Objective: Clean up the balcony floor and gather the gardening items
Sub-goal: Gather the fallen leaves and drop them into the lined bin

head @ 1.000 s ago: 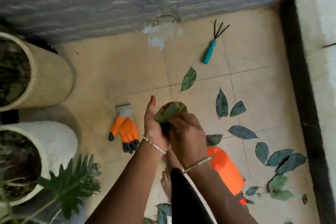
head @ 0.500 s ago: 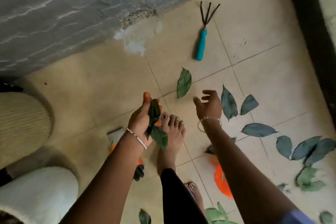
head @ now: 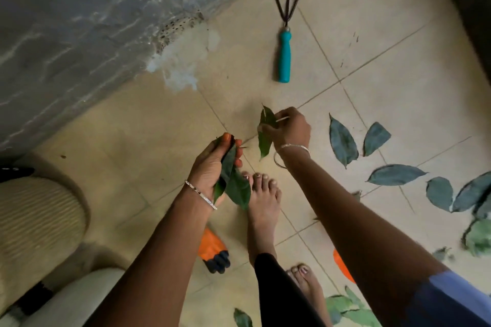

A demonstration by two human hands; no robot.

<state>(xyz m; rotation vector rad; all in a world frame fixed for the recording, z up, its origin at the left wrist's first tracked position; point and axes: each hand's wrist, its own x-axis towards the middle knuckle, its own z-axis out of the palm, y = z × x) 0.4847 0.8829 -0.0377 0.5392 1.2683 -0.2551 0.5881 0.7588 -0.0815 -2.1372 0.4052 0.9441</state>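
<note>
Green is what fills the head camera: I've got the left hand (head: 211,167) curled round a small bunch of leaves (head: 235,184) above a bare foot (head: 263,207), and the right hand (head: 292,129) pinching a single leaf (head: 265,137) just beside it, low over the tiled floor (head: 411,82). Loose leaves (head: 342,142) lie scattered to the right, the teal-handled rake (head: 284,58) lies near the grey wall (head: 79,34), and an orange glove (head: 211,248) peeks out beneath the left forearm.

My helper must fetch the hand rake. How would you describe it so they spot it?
Follow the grey wall to the pale patch at its foot. Right of it on the tiles lies the hand rake; unlike the leaves, it has a teal handle and three dark prongs.
</note>
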